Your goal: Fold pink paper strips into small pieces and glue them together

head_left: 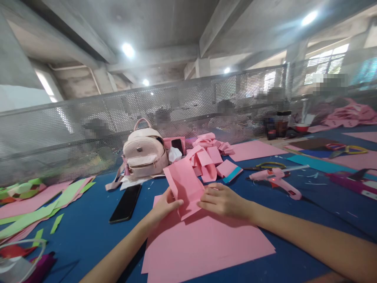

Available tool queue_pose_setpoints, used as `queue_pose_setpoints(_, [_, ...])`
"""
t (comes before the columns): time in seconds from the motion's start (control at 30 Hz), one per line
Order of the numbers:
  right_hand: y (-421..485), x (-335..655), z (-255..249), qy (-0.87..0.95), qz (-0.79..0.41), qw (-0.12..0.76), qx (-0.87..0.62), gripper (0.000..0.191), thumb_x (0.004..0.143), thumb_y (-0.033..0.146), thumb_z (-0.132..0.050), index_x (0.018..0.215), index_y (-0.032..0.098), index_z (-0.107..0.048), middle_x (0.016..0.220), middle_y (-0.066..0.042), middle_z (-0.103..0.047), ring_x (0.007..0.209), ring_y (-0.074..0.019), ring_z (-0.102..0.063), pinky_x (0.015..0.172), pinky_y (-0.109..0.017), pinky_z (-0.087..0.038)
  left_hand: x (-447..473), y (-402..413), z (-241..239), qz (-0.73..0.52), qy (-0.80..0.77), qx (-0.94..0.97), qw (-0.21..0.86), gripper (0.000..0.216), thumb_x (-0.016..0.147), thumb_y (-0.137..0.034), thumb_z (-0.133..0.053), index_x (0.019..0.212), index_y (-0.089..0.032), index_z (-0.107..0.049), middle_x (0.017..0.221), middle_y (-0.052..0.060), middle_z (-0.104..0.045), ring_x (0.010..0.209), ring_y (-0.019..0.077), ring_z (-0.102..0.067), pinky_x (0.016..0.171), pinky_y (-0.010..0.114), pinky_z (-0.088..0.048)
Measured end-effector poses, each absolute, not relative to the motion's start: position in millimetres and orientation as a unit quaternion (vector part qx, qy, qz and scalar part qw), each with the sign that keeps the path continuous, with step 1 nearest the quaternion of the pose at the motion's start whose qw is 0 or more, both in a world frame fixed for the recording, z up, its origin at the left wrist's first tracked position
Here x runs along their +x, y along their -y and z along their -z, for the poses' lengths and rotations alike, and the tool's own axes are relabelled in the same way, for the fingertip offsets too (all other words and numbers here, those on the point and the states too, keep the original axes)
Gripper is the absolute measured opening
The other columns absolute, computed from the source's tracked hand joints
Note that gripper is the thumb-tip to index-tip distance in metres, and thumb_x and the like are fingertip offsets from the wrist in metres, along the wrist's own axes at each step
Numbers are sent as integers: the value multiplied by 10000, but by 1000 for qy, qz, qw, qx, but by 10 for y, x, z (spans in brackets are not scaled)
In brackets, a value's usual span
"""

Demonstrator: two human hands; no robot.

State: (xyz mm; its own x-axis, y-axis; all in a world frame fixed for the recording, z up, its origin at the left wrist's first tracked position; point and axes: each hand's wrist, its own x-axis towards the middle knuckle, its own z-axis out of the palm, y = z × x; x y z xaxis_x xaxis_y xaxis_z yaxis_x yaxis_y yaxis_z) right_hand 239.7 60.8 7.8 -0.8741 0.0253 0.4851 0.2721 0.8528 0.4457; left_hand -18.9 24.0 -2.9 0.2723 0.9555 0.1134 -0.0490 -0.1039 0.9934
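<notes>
Both my hands hold a folded piece of pink paper (185, 186) above a large pink sheet (206, 243) on the blue table. My left hand (163, 206) pinches its lower left edge, thumb on top. My right hand (220, 200) grips its right side with curled fingers. The folded piece stands tilted up towards me.
A black phone (126, 203) lies left of my hands. A pink backpack (144, 153) and a heap of folded pink paper pieces (207, 155) sit behind. A pink glue gun (277, 181) and scissors (269, 166) lie right. Green and pink strips (38, 208) cover the left. A mesh fence (88, 133) backs the table.
</notes>
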Motion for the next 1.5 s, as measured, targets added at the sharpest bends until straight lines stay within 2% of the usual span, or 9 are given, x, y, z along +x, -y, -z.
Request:
queue_pose_setpoints(0.13, [-631,2374,-44,947,194,228,-120,224,1011,170,-475,1091,199,-683,1016,-76,-719,958,-220,-586,867,-377,-420,-185,-253,18,-456,-402,601,519,640,668,-357,-867,1216,-198,-578,1260,126,-678,1174,314,-631,960,399,-527])
queue_pose_setpoints(0.3, [-635,2397,-38,938,104,294,-152,219,968,302,-586,1171,234,-636,1266,-103,-625,1206,-270,-516,1007,-441,-414,-202,-374,180,-496,-382,631,459,601,733,-222,-755,1272,-194,-493,1310,113,-625,1212,267,-591,992,358,-491])
queue_pose_setpoints(0.43, [-636,2395,7,875,33,426,-226,476,915,339,-655,1336,256,-451,1404,-142,-470,1347,-320,-400,1102,-515,-368,-207,-409,265,-492,-440,664,351,651,709,-97,-628,1323,-200,-439,1214,70,-635,1083,216,-618,948,330,-497])
queue_pose_setpoints(0.57, [-630,2296,87,803,-172,463,-333,858,805,470,-750,1456,284,-222,1522,-161,-314,1400,-351,-339,1119,-552,-363,-141,-361,264,-486,-420,688,336,822,635,-17,-537,1413,-220,-367,1410,78,-509,1296,228,-503,1102,347,-401])
queue_pose_setpoints(0.7, [-643,2196,190,769,-336,385,-384,726,767,356,-748,1356,262,-335,1459,-141,-415,1251,-299,-513,1036,-505,-459,-58,-326,265,-503,-435,677,316,908,610,16,-467,1468,-239,-316,1386,69,-541,1294,206,-511,1139,348,-360])
queue_pose_setpoints(0.83, [-679,2184,258,787,-337,346,-382,605,780,221,-682,1336,215,-445,1348,-142,-546,1204,-296,-559,1011,-485,-475,-60,-338,287,-490,-473,658,320,957,595,24,-437,1500,-238,-266,1267,69,-635,1080,200,-640,939,316,-498])
queue_pose_setpoints(1.1, [-684,2179,250,813,-306,352,-348,574,751,172,-671,1311,191,-546,1319,-143,-603,1207,-322,-563,1039,-505,-449,-85,-387,288,-486,-532,647,246,684,669,-6,-503,1313,-236,-484,1005,17,-721,916,212,-681,782,271,-487])
queue_pose_setpoints(1.33, [-625,2155,178,830,-298,338,-329,626,734,140,-665,1342,195,-528,1351,-141,-593,1226,-325,-557,1042,-509,-444,-76,-422,328,-460,-558,662,197,428,724,-66,-565,1107,-255,-562,909,1,-702,847,214,-661,752,270,-445])
queue_pose_setpoints(1.5, [-623,2151,164,829,-321,343,-305,594,721,93,-646,1297,208,-552,1328,-117,-610,1172,-294,-593,1008,-454,-477,-72,-392,304,-444,-562,671,192,448,683,-23,-553,1071,-245,-570,946,25,-708,873,233,-652,785,289,-433])
